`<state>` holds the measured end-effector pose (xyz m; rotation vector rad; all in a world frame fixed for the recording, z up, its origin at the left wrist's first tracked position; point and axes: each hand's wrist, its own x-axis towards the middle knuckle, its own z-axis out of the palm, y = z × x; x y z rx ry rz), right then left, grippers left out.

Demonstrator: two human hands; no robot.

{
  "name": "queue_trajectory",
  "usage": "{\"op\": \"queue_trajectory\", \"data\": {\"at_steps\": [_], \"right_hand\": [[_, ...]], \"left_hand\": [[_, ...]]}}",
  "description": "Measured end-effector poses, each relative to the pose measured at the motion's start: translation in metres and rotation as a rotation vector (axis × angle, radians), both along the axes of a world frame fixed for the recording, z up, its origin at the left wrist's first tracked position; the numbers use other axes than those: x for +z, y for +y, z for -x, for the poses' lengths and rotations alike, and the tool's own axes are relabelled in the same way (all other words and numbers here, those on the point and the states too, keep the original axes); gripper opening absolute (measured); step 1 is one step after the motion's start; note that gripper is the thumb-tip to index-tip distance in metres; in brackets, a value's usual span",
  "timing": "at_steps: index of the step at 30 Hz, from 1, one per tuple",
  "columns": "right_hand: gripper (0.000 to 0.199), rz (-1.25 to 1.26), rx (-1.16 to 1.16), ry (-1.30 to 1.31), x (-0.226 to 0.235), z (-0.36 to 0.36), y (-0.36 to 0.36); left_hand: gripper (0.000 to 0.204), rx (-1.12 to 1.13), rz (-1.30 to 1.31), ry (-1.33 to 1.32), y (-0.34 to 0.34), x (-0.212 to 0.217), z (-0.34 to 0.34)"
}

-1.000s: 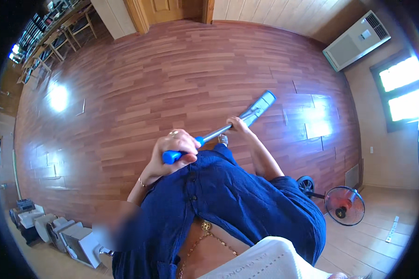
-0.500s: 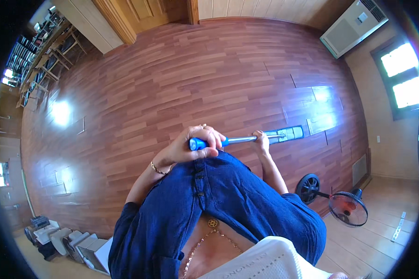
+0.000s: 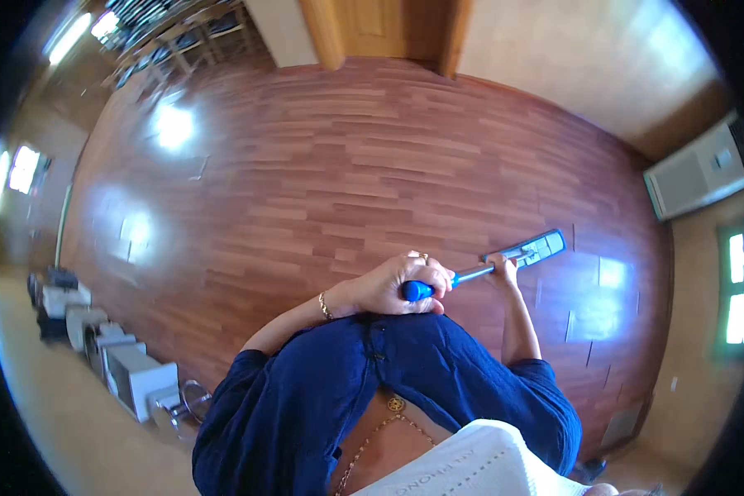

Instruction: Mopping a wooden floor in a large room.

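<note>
A flat mop (image 3: 478,271) with a silver pole and a blue grip runs from in front of my body toward the right. My left hand (image 3: 398,283) wraps around the blue grip, near its rounded end. Lower down, my right hand (image 3: 503,269) is closed around the silver pole, just above the head. The rectangular mop head (image 3: 540,246), blue-edged with a pale grey top, lies on the wood floor (image 3: 339,165) beyond my right hand. Its underside is hidden.
Several grey-white appliance-like boxes (image 3: 132,372) line the lower left wall. Wooden chairs (image 3: 178,41) stand at the far left by a long table. Ahead is a wooden door (image 3: 380,29). A white air-conditioning unit (image 3: 698,169) stands at the right wall, near a window (image 3: 740,289).
My view has turned left, so the room has swung clockwise. The standing fan has mostly left the view. The mop head now points more forward; both hands keep their hold.
</note>
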<state>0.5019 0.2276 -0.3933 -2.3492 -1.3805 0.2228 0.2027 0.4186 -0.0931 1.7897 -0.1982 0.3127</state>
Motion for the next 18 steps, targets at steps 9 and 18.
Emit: {"op": "queue_trajectory", "data": {"at_steps": [9,18], "right_hand": [[0.02,0.119,0.641,0.17,0.061,0.091,0.149],[0.022,0.154,1.256,0.371,0.148,0.299,0.224]], "left_hand": [[0.02,0.561,-0.414,-0.204,0.0,0.051,0.107],[0.026,0.928,-0.601,-0.364,-0.058,0.127,0.232]]}}
